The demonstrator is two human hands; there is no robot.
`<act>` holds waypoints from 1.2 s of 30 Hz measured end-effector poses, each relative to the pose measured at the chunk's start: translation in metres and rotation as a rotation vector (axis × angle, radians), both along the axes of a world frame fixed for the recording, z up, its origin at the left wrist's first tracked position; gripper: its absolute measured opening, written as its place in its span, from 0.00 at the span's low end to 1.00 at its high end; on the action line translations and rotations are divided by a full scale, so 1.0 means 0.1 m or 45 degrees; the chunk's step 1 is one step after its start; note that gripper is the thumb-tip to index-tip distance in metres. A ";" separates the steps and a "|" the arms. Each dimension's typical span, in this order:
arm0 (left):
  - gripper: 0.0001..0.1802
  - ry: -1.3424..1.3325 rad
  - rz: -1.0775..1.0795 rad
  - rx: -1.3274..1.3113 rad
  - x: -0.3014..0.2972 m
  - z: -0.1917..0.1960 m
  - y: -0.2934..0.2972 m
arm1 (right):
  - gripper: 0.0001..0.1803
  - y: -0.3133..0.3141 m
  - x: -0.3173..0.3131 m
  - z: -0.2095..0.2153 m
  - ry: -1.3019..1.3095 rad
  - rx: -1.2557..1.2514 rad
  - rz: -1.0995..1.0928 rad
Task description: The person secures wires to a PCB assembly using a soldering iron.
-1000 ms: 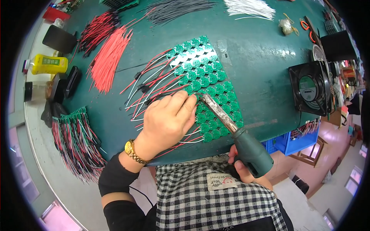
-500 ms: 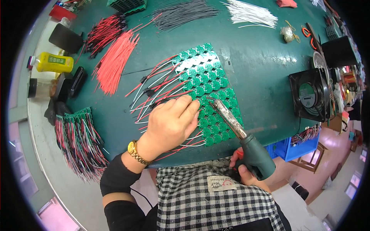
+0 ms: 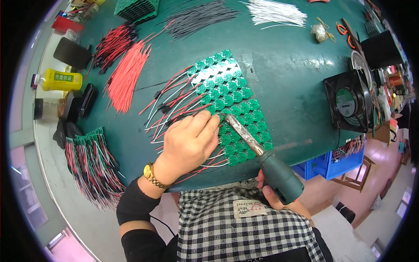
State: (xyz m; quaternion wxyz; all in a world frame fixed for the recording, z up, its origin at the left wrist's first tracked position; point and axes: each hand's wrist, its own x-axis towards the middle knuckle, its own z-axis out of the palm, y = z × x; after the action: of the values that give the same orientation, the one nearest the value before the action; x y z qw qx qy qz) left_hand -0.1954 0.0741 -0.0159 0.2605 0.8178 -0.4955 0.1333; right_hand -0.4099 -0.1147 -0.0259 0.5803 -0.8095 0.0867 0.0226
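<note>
My left hand is pinched at the left edge of a green panel of round circuit boards. It holds a wire, mostly hidden by the fingers. My right hand grips the dark green handle of a soldering iron. The iron's worn metal barrel slants up and left, its tip over the panel just beside my left fingertips. Red, white and black wires with black connectors run out leftward from the panel's edge, some passing under my left hand.
Bundles of red wires, black wires and white wires lie farther back. A bunch of wired boards hangs over the left edge. At right stand a black fan and, lower, a blue crate. Orange-handled scissors lie far right.
The soldering iron has moved left, bringing its tip closer to my left fingertips. My left hand keeps its pinch at the panel's edge. The whole view has shifted slightly.
</note>
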 end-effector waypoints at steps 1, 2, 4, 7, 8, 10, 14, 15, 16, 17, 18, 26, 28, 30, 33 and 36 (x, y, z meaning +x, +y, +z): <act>0.16 0.000 0.003 -0.002 0.00 0.00 0.00 | 0.15 0.00 0.00 0.01 0.000 0.000 -0.003; 0.16 0.000 0.001 -0.002 0.00 0.00 0.00 | 0.15 0.00 0.01 0.02 0.020 0.019 -0.014; 0.16 0.008 0.004 -0.001 -0.01 0.00 0.00 | 0.15 0.00 -0.01 0.00 0.038 0.039 -0.025; 0.16 0.007 0.003 -0.001 -0.01 0.00 0.00 | 0.16 -0.01 -0.05 -0.06 -0.002 0.064 -0.003; 0.16 0.008 0.001 -0.002 -0.01 0.00 0.00 | 0.16 0.00 -0.04 -0.04 0.034 0.096 -0.014; 0.16 -0.004 0.000 -0.014 0.00 0.01 -0.01 | 0.16 0.00 -0.03 -0.02 0.071 0.129 -0.026; 0.16 -0.012 0.001 -0.013 -0.01 0.00 0.00 | 0.15 0.03 -0.03 -0.04 0.024 0.058 -0.019; 0.16 -0.011 0.004 -0.011 -0.01 0.00 0.00 | 0.15 0.03 -0.04 -0.05 0.031 0.094 -0.036; 0.16 -0.009 0.005 -0.009 -0.01 0.00 0.00 | 0.15 0.02 -0.05 -0.06 0.029 0.094 -0.038; 0.16 -0.010 0.004 -0.010 -0.01 0.00 0.00 | 0.15 0.00 -0.06 -0.06 0.037 0.079 -0.013; 0.16 -0.008 0.004 -0.009 -0.01 0.00 0.00 | 0.15 -0.01 -0.06 -0.06 0.045 0.065 0.012; 0.17 0.021 0.001 -0.017 0.00 0.04 -0.04 | 0.16 -0.02 0.02 0.06 0.050 0.613 -0.113; 0.17 0.022 0.019 -0.016 0.00 0.05 -0.01 | 0.16 -0.01 0.04 0.06 0.038 0.596 -0.055; 0.17 0.028 0.037 -0.005 -0.01 0.08 0.04 | 0.20 0.03 0.10 0.13 0.004 0.697 -0.081; 0.17 0.080 0.001 -0.017 -0.01 0.05 0.07 | 0.25 0.12 0.03 0.16 0.070 0.765 -0.224; 0.09 0.112 0.008 -0.011 -0.02 0.08 0.06 | 0.31 0.15 -0.04 0.17 0.014 0.768 -0.259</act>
State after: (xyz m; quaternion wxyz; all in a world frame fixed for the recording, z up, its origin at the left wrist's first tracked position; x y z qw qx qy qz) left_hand -0.1975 0.0805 -0.0081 0.2851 0.8233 -0.4804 0.1003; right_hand -0.4137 -0.0992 -0.0085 0.7928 -0.5881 0.1596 -0.0065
